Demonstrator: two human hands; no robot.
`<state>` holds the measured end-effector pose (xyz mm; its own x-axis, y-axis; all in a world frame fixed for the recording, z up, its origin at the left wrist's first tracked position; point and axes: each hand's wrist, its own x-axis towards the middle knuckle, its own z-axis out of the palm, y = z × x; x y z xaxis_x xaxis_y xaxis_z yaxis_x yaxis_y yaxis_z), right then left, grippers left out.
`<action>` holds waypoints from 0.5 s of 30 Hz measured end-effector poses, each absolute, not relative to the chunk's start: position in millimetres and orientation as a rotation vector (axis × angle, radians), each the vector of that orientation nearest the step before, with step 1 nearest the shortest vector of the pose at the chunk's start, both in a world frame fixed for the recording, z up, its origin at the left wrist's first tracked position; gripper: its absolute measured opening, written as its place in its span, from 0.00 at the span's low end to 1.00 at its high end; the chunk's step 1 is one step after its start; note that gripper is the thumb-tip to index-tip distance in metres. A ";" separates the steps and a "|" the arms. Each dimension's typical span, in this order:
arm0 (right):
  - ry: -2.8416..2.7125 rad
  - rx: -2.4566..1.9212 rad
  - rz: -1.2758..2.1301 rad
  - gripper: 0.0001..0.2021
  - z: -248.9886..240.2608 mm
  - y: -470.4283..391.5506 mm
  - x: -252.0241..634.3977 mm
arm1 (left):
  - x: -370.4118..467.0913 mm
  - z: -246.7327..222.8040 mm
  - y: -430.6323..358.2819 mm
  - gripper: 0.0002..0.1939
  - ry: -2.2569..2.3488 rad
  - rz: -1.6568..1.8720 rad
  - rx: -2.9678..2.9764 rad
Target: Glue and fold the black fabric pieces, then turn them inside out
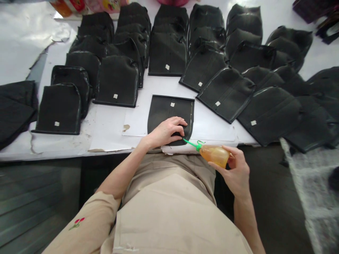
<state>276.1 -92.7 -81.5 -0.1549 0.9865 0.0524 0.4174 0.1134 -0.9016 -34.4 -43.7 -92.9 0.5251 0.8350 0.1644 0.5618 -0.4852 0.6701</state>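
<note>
A black flat piece with a small pale tag lies on the white table in front of me, its straight edge facing away. My left hand rests on its lower part, fingers curled and bent down against the black material. In my right hand is a translucent bottle of amber liquid, tilted to the left. The bottle's thin green nozzle touches or nearly touches the piece's near edge, beside my left fingertips. A whitish line runs along the right side of the piece.
Rows of similar black pieces overlap across the back and both sides of the white table. Dark folded material lies far left. Colourful containers stand at the back left. The table's front edge is close to my body.
</note>
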 end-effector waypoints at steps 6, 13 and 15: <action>-1.521 -1.432 1.123 0.33 -73.9 -94.8 293.3 | -31.4 -89.5 -42.5 0.01 1.196 0.634 2.213; -1.040 -1.402 1.066 0.29 -74.7 -91.1 282.9 | -12.8 -87.6 -22.8 0.04 1.422 0.562 2.334; -1.007 -1.395 1.055 0.29 -76.9 -91.6 277.7 | -8.4 -88.8 -18.4 0.05 1.473 0.572 2.338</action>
<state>277.7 -91.6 -76.9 0.2521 0.9653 -0.0678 0.0229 -0.0760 -0.9968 -8.4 -18.4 -88.8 0.3889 0.9067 0.1634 0.7792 -0.4184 0.4667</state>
